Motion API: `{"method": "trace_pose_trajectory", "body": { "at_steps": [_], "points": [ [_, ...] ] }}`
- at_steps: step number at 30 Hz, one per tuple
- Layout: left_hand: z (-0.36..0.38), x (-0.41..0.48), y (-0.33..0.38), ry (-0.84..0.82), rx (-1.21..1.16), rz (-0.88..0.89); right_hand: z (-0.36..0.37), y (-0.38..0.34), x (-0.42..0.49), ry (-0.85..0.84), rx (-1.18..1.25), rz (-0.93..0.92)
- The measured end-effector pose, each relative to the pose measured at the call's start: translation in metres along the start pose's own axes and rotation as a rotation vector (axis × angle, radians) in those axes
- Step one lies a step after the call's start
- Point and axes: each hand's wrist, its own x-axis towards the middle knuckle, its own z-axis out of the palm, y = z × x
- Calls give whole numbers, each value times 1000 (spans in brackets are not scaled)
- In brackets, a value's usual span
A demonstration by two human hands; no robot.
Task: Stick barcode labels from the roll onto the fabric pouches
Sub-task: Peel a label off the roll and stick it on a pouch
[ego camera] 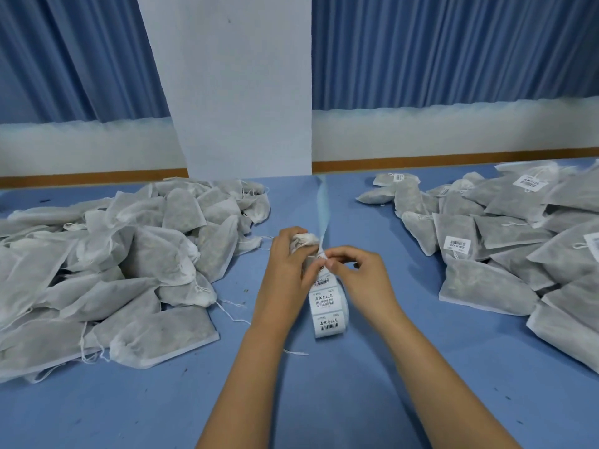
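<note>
Left hand [285, 264] grips pouch [304, 239]; right hand [359, 277] seemingly pinches label [322, 260].

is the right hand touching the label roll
Touching. The head view shows the right hand pinching the strip at the top of the label roll, while the left hand grips a pouch.

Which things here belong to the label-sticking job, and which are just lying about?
Part of the job: label roll; right hand, pinching its free end; left hand, gripping crumpled white fabric; unlabelled pouches, left pile; labelled pouches, right pile.
Just lying about: bare backing strip trailing away; loose thread on the table; curtains and pillar behind.
</note>
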Motion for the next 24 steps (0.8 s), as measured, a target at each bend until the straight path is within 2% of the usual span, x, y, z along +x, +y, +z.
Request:
{"method": "trace_pose_trajectory", "body": {
  "at_steps": [8, 13, 16, 24],
  "points": [
    [-10, 2, 3, 1, -35, -4, 4, -3, -3, -39, -59, -82],
    [-13, 2, 6, 18, -172, -105, 7, -3, -5, -35, -117, -78],
    [-13, 3, 4, 102, -202, -177, 5, -3, -5, -27, -102, -59],
    [-10, 0, -2, 60, -119, -56, 6, -5, -6, -42, -72, -48]
  ]
}}
